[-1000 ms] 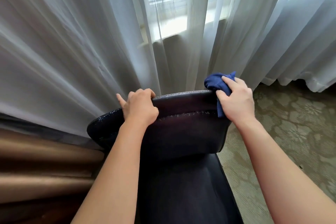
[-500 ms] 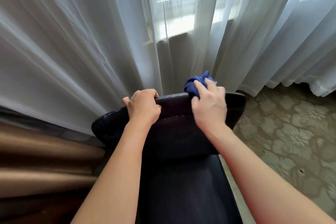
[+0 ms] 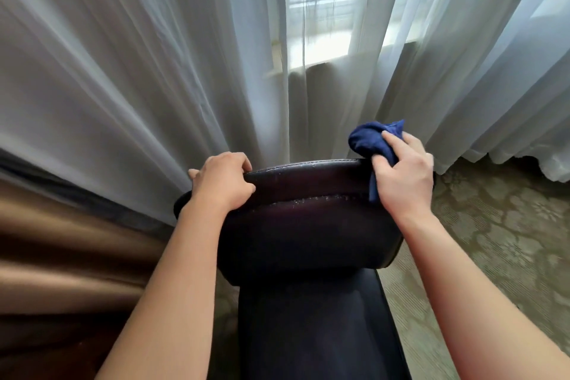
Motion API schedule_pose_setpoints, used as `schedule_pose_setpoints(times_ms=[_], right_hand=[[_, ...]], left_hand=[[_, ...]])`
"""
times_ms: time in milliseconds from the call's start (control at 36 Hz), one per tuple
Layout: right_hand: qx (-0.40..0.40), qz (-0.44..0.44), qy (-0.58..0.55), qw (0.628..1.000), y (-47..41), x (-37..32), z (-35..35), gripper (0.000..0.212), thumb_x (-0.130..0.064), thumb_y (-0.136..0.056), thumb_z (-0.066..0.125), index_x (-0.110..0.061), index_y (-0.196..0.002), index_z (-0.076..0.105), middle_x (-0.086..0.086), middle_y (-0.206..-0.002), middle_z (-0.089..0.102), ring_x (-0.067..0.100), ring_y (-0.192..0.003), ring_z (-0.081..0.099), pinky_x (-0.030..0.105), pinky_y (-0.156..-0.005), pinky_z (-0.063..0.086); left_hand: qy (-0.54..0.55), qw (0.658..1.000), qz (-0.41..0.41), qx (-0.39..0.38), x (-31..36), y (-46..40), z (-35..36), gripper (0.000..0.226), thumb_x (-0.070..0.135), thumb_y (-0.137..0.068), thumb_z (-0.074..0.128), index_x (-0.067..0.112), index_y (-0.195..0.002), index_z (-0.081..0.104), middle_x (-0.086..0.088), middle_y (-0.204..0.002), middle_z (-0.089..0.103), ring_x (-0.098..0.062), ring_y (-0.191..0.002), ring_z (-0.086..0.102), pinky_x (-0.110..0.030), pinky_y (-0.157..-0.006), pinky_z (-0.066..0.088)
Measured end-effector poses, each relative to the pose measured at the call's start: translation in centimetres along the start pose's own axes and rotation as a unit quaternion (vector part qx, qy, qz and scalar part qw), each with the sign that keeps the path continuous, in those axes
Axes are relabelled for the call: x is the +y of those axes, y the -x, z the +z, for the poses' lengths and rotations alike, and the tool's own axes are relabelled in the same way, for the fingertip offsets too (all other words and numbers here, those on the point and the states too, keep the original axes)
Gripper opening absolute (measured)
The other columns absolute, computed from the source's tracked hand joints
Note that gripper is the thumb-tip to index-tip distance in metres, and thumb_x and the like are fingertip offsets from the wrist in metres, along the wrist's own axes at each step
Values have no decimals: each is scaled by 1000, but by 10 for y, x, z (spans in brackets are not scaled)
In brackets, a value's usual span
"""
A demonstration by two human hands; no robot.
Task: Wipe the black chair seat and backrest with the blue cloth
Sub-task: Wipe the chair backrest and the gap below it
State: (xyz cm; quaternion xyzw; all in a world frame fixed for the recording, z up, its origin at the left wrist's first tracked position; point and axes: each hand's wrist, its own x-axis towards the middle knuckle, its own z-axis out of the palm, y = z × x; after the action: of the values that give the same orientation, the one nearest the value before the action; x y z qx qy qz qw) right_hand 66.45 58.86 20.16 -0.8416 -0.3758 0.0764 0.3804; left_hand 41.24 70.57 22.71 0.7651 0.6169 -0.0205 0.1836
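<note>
The black chair's backrest [image 3: 308,225] curves across the middle of the view, with worn, flaking spots along its top seam. Below it the black seat [image 3: 314,333] runs down to the bottom edge. My left hand [image 3: 223,182] grips the left part of the backrest's top edge, fingers curled over it. My right hand [image 3: 404,176] holds the bunched blue cloth [image 3: 370,140] against the right end of the top edge; part of the cloth hangs down under my palm.
Sheer white curtains [image 3: 185,71] hang right behind the chair, with a bright window [image 3: 324,25] beyond. A brown drape [image 3: 61,256] lies in folds at the left. Patterned green carpet [image 3: 509,241] spreads to the right of the chair.
My right hand has slid the blue cloth from the middle of the backrest's top edge back to its right end. My left hand keeps its grip on the left part.
</note>
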Motion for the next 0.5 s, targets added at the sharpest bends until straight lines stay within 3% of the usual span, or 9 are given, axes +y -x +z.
schedule_pose_setpoints(times_ms=[111,250,500], right_hand=[[-19,-26,85,996,8,0,7,46,-24,-95,59,-21,-141,57,-1,-149,47,32,-122,41,39,-98,42],[-17,-16,108,994,11,-9,16,45,-21,-96,56,-18,-142,56,0,-149,46,33,-121,40,39,-96,42],[-37,-92,128,987,37,-40,48,50,-19,-91,62,-18,-140,57,2,-149,48,36,-116,45,43,-88,50]], left_hand=[[26,999,-6,18,-6,-1,5,26,33,-84,77,32,-107,64,9,-109,66,-22,-111,57,-46,-97,36],[38,998,5,58,-7,-1,13,21,31,-85,77,31,-103,66,6,-104,66,-23,-114,56,-41,-91,33],[30,994,34,100,-8,-1,23,19,27,-87,75,28,-103,66,7,-106,66,-21,-114,53,-38,-84,25]])
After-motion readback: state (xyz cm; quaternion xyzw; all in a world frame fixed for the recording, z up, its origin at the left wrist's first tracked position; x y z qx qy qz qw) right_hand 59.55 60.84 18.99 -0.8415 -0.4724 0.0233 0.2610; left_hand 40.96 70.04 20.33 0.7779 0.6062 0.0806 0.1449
